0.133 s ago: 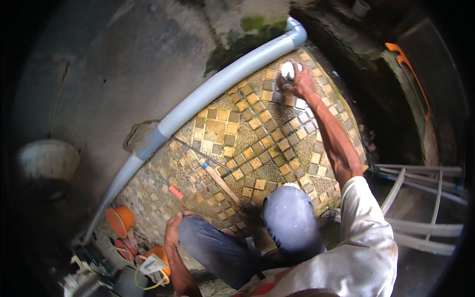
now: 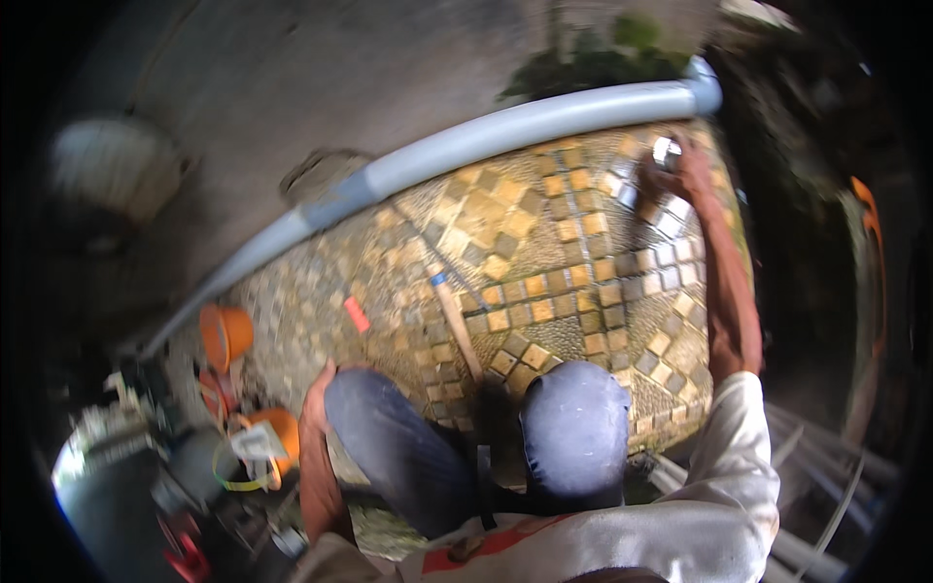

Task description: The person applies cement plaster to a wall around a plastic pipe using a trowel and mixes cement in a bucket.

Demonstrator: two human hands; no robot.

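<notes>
At the far right of the tiled ground (image 2: 544,272), my right hand (image 2: 690,173) is closed around a small round thing with a shiny silver top (image 2: 666,153). It looks like a can or cup, but blur hides the exact kind. My right arm is stretched far out, close to the elbow end of the grey pipe (image 2: 515,121). My left hand (image 2: 317,396) lies against the side of my bent left knee (image 2: 374,413), its fingers loosely extended and partly out of sight. Nothing shows in it.
A wooden-handled tool (image 2: 454,321) and a thin dark rod (image 2: 437,255) lie on the tiles, with a small red block (image 2: 357,314) left of them. Orange buckets (image 2: 225,335) stand at the left. Pale pipes (image 2: 812,476) lie right, below an orange-framed saw (image 2: 872,243).
My view has turned, so the pipe and tiles sit tilted differently and farther right. My right hand still grips the silver-topped thing; my left hand remains at the knee.
</notes>
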